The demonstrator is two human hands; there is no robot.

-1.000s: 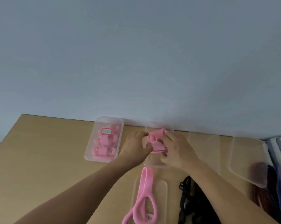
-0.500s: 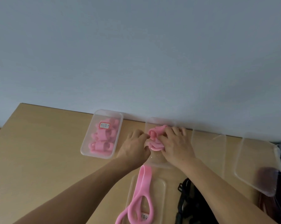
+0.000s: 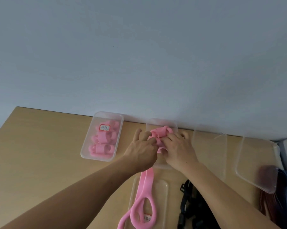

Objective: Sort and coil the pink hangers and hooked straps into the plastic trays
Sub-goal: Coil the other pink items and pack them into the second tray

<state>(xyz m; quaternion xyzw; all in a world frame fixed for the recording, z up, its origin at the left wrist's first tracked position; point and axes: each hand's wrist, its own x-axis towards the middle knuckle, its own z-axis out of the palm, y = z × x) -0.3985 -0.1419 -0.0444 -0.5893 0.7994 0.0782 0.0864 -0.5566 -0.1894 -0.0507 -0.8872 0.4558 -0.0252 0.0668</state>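
Head view
Mid tray point(image 3: 162, 121): clear plastic, at the far edge of the table point(image 3: 40, 154), against the wall point(image 3: 139, 55). Every place below is given from it.
Pink coil point(image 3: 161, 132): a folded pink strap bundle sitting in the mid tray, toward its far end, with both hands on it.
Left hand point(image 3: 142, 151): reaches in over the tray's left rim. Its thumb and curled fingers pinch the coil's left side, and one finger points straight past it.
Right hand point(image 3: 179, 149): reaches in over the tray's right rim. Its curled fingers clamp the coil's right and near side.
Left tray point(image 3: 104, 115): clear, to the left of the mid tray and apart from it.
Packed coils point(image 3: 101, 148): several pink coiled pieces filling the left tray.
Label point(image 3: 104, 127): white with a red border, on top of the left tray. The writing is too small to read.
Long strap point(image 3: 146, 184): pink and uncoiled, on the near side of the mid tray. Its far end runs under the left wrist and its looped end lies nearest the camera.
Flat tray point(image 3: 163, 187): clear, just nearer than the mid tray, under the long strap.
Black strap point(image 3: 189, 204): nearer and to the right, beneath the right forearm.
Right trays point(image 3: 210, 146): two clear ones to the right of the mid tray. The outer one is tilted over blurred dark cloth.
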